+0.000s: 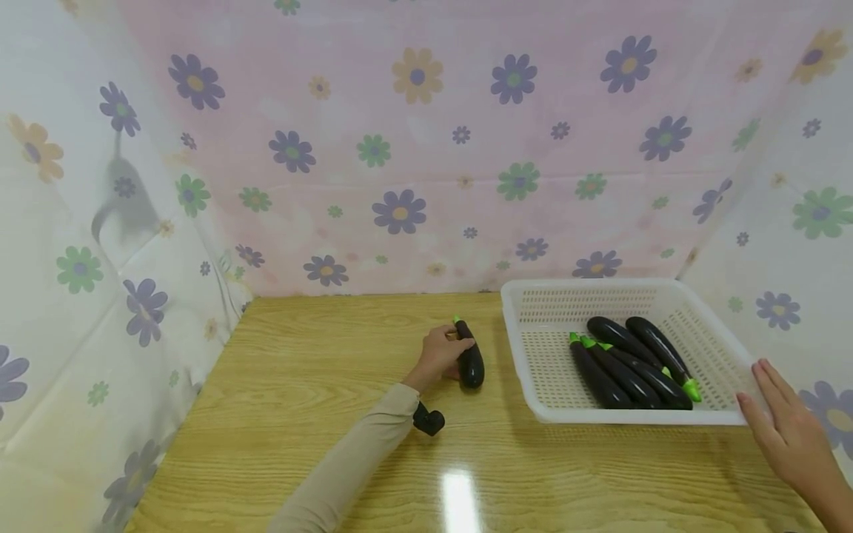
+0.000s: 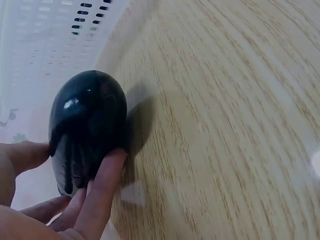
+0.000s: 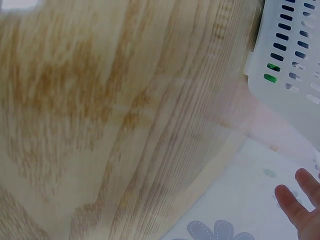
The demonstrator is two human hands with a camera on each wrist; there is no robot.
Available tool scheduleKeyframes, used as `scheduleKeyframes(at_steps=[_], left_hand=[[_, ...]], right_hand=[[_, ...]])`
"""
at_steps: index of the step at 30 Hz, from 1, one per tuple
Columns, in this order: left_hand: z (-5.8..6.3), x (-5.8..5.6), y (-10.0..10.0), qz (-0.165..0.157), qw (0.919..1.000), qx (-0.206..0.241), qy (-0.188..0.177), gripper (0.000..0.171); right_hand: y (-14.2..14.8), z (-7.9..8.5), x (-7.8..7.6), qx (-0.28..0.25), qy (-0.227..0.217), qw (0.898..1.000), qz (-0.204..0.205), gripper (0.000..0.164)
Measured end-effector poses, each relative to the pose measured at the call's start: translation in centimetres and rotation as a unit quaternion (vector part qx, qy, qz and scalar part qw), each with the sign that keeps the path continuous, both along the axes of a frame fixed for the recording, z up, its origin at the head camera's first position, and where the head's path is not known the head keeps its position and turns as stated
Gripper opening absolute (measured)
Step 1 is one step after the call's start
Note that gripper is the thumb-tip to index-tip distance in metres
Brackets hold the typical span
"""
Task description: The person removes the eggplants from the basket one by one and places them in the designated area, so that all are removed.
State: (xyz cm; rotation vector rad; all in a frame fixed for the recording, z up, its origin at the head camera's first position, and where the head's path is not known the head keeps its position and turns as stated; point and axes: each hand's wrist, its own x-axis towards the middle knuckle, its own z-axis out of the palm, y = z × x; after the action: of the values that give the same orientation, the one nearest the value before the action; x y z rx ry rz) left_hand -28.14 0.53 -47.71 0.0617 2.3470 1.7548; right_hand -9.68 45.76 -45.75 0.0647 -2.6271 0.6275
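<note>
A dark purple eggplant (image 1: 472,364) with a green stem end is on the wooden table, left of the basket. My left hand (image 1: 442,355) grips it, thumb on one side and fingers on the other; the left wrist view shows its rounded end (image 2: 89,107) close up. Several more eggplants (image 1: 629,374) lie in a white perforated basket (image 1: 526,370). By the basket's right front corner is my right hand (image 1: 789,426), its fingers extended; whether they touch the rim I cannot tell. The right wrist view catches only its fingertips (image 3: 295,202).
The wooden table (image 1: 320,370) ends at a flowered cloth (image 1: 400,148) that hangs at the back and both sides. A black wrist-worn device (image 1: 429,420) sits under the left wrist. Light glares off the table's front.
</note>
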Motion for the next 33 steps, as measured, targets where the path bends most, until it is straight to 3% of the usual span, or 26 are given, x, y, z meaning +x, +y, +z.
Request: scheduleKeyframes(at_steps=[5,9,20,27,33], left_hand=[[0.5,0.4,-0.3,-0.003,0.9999,-0.014,-0.002,0.045],[0.7,0.5,-0.6,-0.001,0.9998,0.004,-0.018,0.045],[1.2,0.8,-1.0,0.003,1.0,-0.002,-0.009,0.046],[1.9,0.9,-1.1,0.027,0.9946,-0.09,0.044,0.041],[2.4,0.7,-1.2,0.024,0.9958,-0.079,0.04,0.041]], right_hand=[[-0.1,-0.1,0.0,0.003,-0.007,1.0,-0.007,0.06],[-0.1,0.0,0.0,0.006,-0.009,1.0,-0.009,0.06],[-0.2,0.0,0.0,0.002,-0.008,1.0,-0.007,0.061],[-0.2,0.0,0.0,0.001,-0.007,1.0,-0.005,0.061],[-0.2,-0.1,0.1,0.0,-0.008,1.0,-0.005,0.061]])
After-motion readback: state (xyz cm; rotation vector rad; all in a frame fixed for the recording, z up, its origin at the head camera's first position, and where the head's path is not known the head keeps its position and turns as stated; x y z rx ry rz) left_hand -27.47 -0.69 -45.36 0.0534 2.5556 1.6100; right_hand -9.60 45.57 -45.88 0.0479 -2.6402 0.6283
